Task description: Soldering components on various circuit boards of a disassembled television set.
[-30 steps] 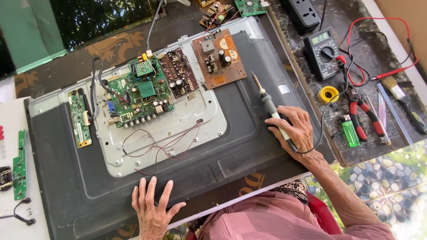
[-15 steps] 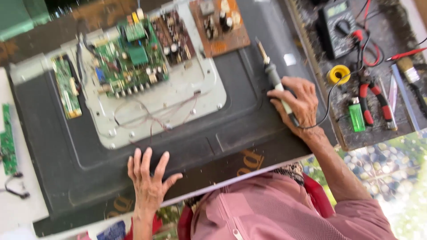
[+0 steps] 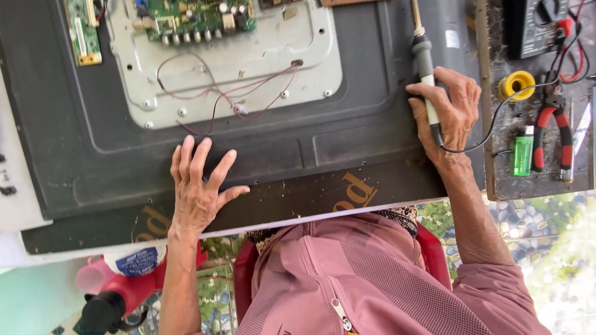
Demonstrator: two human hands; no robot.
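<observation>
Right hand (image 3: pixel 448 111) gripping a soldering iron (image 3: pixel 424 68), grey-handled with a pale collar, lying on the right of the dark TV back panel (image 3: pixel 93 142); left hand (image 3: pixel 197 189) resting flat, fingers spread, holding nothing, near edge.

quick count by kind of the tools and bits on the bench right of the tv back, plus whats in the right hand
soldering iron, in the right hand: 1
meter: 1
solder roll: 1
pliers: 1
green lighter: 1
Total: 5
</observation>
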